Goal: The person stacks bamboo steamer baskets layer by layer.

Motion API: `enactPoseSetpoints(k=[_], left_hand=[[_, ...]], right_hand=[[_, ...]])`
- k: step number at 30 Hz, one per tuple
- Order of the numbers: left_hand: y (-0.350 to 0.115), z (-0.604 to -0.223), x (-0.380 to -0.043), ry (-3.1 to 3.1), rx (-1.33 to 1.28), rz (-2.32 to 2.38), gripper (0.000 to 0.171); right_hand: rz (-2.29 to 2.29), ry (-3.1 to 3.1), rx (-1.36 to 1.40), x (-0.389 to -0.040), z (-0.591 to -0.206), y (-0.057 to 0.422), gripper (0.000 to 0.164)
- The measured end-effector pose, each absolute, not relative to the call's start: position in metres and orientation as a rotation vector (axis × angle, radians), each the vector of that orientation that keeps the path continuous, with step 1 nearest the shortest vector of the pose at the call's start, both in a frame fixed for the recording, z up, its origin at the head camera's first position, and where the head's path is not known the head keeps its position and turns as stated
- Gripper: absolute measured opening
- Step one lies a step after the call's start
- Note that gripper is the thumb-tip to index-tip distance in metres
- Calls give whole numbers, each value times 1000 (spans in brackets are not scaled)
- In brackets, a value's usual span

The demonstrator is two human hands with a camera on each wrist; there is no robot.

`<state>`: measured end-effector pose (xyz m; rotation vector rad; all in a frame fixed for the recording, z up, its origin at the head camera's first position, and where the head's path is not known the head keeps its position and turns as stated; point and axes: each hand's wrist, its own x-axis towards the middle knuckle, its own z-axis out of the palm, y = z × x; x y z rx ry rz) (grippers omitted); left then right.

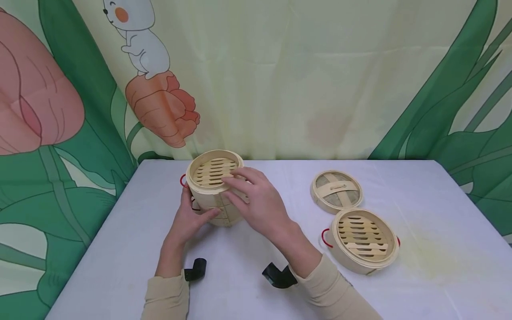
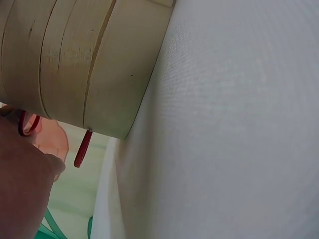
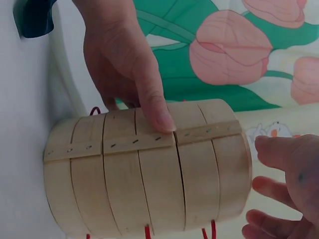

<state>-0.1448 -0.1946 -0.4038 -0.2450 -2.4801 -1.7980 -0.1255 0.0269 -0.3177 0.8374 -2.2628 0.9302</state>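
Note:
A round stack of bamboo steamer baskets (image 1: 206, 200) stands upright at the back left of the table, its slatted top tier facing up. My left hand (image 1: 188, 222) holds its left side, thumb across the front wall and fingers around the side. In the right wrist view that thumb (image 3: 154, 102) presses near the stapled seam. Over the right part of the top rim is my right hand (image 1: 260, 200), fingers spread. From the right wrist, the right fingers (image 3: 271, 189) show a little apart from the stack. Red loops (image 2: 83, 149) stick out from the tiers.
To the right on the white-covered table (image 1: 440, 213) sit a woven steamer lid (image 1: 332, 189) and, in front of it, a single slatted steamer basket (image 1: 366, 240) with red loops. Black wrist devices (image 1: 196, 270) show by both sleeves. A printed curtain (image 1: 280, 89) hangs behind the table.

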Motion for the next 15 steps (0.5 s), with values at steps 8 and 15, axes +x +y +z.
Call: enactPoseSetpoints(k=[8, 15], left_hand=[[-195, -404, -147, -2412, -291, -1846, 113], [-196, -400, -147, -2348, -299, -1878, 112]], right_hand=[[1004, -2218, 809, -119, -316, 41, 31], [1030, -2211, 789, -114, -316, 49, 34]])
